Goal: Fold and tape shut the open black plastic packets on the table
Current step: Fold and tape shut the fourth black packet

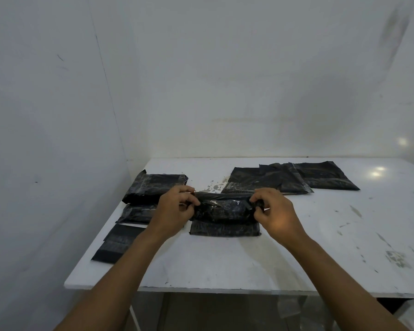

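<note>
A black plastic packet [225,213] lies in the middle of the white table [225,261], its top flap rolled toward me. My left hand [177,209] pinches the flap's left end. At the flap's right end, my right hand [275,213] pinches the plastic the same way. On the left side sit three folded black packets: one at the back [153,187], one behind my left wrist [136,213], one nearest the front edge [117,244]. Flat open packets [268,180] overlap at the back right, the farthest [325,175] reaching toward the right. I see no tape.
White walls close in the table at the back and on the left. The tabletop shows scuffs and stains, mostly on its right half. Below the front edge, a table leg and some clear plastic on the floor are visible.
</note>
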